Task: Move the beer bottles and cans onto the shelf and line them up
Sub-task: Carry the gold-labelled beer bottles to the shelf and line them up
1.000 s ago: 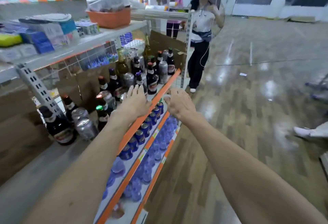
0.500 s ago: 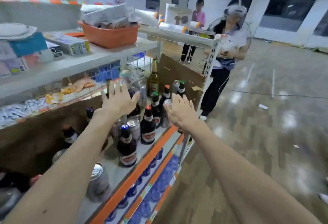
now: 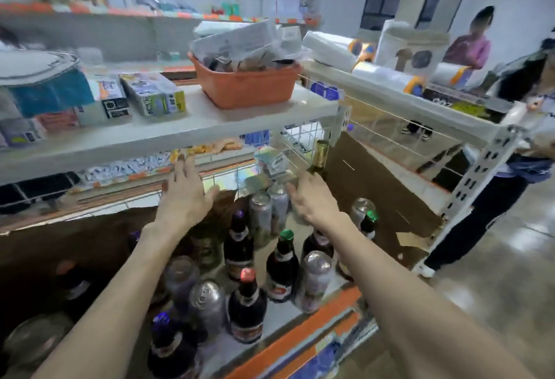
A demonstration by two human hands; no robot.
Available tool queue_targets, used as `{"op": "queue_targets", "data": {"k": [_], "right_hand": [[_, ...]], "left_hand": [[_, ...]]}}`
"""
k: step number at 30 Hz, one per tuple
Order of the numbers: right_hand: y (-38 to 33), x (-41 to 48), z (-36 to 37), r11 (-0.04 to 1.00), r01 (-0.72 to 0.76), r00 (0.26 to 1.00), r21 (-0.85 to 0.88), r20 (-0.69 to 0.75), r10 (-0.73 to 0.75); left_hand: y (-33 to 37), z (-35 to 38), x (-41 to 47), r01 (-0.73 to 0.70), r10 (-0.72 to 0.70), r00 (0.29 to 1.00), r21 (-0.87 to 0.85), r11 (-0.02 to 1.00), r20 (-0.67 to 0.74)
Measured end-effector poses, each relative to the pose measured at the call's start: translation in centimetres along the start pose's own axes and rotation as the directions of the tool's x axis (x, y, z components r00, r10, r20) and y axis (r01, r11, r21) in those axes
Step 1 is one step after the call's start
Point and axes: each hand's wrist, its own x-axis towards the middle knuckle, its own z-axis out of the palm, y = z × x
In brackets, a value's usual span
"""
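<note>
You were at the lining-up step: the bottles (image 3: pixel 281 261) and cans (image 3: pixel 260 213) already stood on the shelf (image 3: pixel 303 330), bunched rather than in rows. Your left hand (image 3: pixel 186 198) hovered over the back, fingers (image 3: pixel 183 168) spread, holding nothing. Your right hand (image 3: pixel 312 204) reached toward the tall bottle (image 3: pixel 320 156) in the rear corner, fingers (image 3: pixel 310 181) loosely straight; blur hid whether they touched it. Next, I judge, you needed a firm grasp on its neck without toppling the cans just beside it.
</note>
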Motion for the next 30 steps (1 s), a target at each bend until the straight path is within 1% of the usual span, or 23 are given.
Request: {"op": "queue_targets", "data": {"k": [2,5,7,9,11,14,15,17,20,22,24,27,30], "right_hand": [[1.2,2.7,0.3,0.998,0.047,0.998,0.035,0.027,-0.048],[3.1,5.5,0.4,0.992,0.065,0.997,0.105,0.032,-0.069],[4.1,6.4,0.4,0.986,0.081,0.995,0.142,0.037,-0.087],[5.0,7.2,0.3,0.984,0.107,0.993,0.140,0.039,-0.113],[5.7,8.0,0.1,0.985,0.125,0.991,0.115,0.039,-0.130],[6.6,9.1,0.1,0.995,0.067,0.997,0.071,0.033,-0.069],[6.8,9.4,0.0,0.996,0.078,0.997,0.044,0.006,-0.079],[7.1,9.6,-0.2,0.996,0.085,0.995,0.005,-0.061,-0.085],[7.7,9.9,-0.4,0.999,0.018,0.986,0.041,-0.164,-0.011],[8.0,10.3,-0.3,0.998,-0.022,0.979,0.060,-0.199,0.034],[8.2,10.8,-0.2,0.990,-0.078,0.983,0.118,-0.159,0.096],[8.4,11.9,-0.1,0.950,-0.162,0.981,0.268,-0.064,0.186],[8.6,13.2,0.2,0.896,-0.212,0.970,0.391,-0.030,0.243]], "left_hand": [[0.1,0.9,0.5,0.134,-0.143,0.987,-0.119,0.984,-0.071],[-0.2,2.4,1.1,0.301,-0.333,0.938,-0.248,0.921,-0.098],[-0.1,3.1,1.1,0.363,-0.397,0.913,-0.261,0.895,-0.093],[0.4,3.8,1.0,0.402,-0.436,0.896,-0.255,0.879,-0.091],[0.9,4.6,1.3,0.388,-0.435,0.889,-0.271,0.881,-0.142],[1.9,5.3,1.7,0.374,-0.438,0.874,-0.286,0.882,-0.209],[2.0,5.5,1.9,0.372,-0.443,0.866,-0.292,0.881,-0.232],[2.3,5.6,1.9,0.380,-0.456,0.860,-0.308,0.872,-0.230],[2.6,5.8,2.1,0.381,-0.462,0.860,-0.330,0.864,-0.218],[2.7,5.8,2.3,0.391,-0.468,0.854,-0.314,0.865,-0.227],[2.6,5.8,2.3,0.389,-0.464,0.858,-0.312,0.867,-0.222],[2.6,5.8,2.3,0.375,-0.451,0.867,-0.322,0.870,-0.210],[3.1,5.9,2.4,0.368,-0.440,0.870,-0.303,0.879,-0.221]]}}
